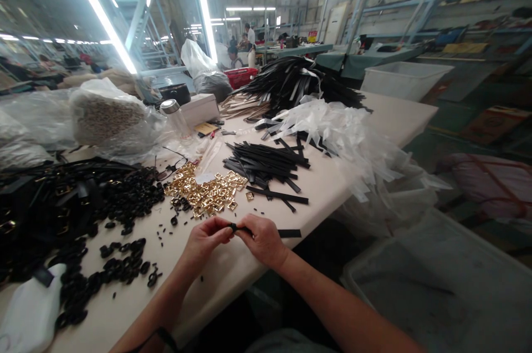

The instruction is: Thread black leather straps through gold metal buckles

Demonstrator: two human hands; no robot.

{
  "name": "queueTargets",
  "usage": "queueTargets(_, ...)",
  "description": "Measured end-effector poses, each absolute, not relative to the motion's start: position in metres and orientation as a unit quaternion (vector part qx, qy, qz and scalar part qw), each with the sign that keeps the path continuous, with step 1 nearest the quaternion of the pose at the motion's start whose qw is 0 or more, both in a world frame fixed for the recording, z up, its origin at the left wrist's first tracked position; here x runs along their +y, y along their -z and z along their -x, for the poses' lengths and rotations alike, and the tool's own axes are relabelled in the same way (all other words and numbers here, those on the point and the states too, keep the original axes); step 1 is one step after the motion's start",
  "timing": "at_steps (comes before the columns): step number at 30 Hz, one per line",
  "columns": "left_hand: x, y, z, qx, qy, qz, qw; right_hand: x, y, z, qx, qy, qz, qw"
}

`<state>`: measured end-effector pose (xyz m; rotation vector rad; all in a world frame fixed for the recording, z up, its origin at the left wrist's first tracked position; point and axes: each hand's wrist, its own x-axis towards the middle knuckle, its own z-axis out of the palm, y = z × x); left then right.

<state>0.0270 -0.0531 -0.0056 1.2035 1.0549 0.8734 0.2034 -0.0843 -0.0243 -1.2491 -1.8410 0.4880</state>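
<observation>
My left hand and my right hand meet over the near edge of the table. Both pinch one black strap, whose free end sticks out to the right past my right hand. A small black piece shows between the fingertips of both hands. Just beyond my hands lies a heap of gold square buckles. A pile of black straps sits behind it to the right. Black oval loops are spread at the left.
Clear plastic sleeves spill over the right table edge above a grey bin. A bigger stack of black straps, a white box, a jar and plastic bags stand farther back. People work at distant tables.
</observation>
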Motion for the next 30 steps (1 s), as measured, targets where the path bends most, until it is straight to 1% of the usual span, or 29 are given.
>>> queueTargets(5, -0.051, 0.005, -0.025, 0.444, -0.386, -0.542, 0.600, -0.085, 0.020, -0.202, -0.717, -0.199, 0.521, 0.419)
queueTargets(8, -0.057, 0.007, -0.034, 0.440, -0.352, -0.580, 0.588, -0.085, 0.019, -0.202, -0.703, -0.188, 0.538, 0.424)
queueTargets(11, -0.065, 0.009, -0.046, 0.417, -0.309, -0.681, 0.516, -0.085, 0.019, -0.202, -0.709, -0.190, 0.532, 0.422)
queueTargets(13, -0.067, 0.009, -0.049, 0.408, -0.300, -0.715, 0.482, -0.085, 0.018, -0.203, -0.710, -0.201, 0.523, 0.427)
queueTargets(16, -0.064, 0.005, -0.042, 0.421, -0.326, -0.658, 0.533, -0.085, 0.019, -0.203, -0.703, -0.206, 0.531, 0.427)
queueTargets(20, -0.057, 0.000, -0.026, 0.426, -0.377, -0.571, 0.592, -0.082, 0.022, -0.200, -0.707, -0.188, 0.551, 0.401)
queueTargets(23, -0.056, 0.000, -0.025, 0.436, -0.396, -0.545, 0.596, -0.081, 0.022, -0.198, -0.708, -0.180, 0.551, 0.403)
queueTargets(27, -0.058, 0.003, -0.031, 0.454, -0.382, -0.547, 0.590, -0.083, 0.020, -0.200, -0.711, -0.182, 0.540, 0.412)
queueTargets(30, -0.057, 0.005, -0.033, 0.448, -0.388, -0.545, 0.593, -0.086, 0.019, -0.200, -0.738, -0.180, 0.516, 0.394)
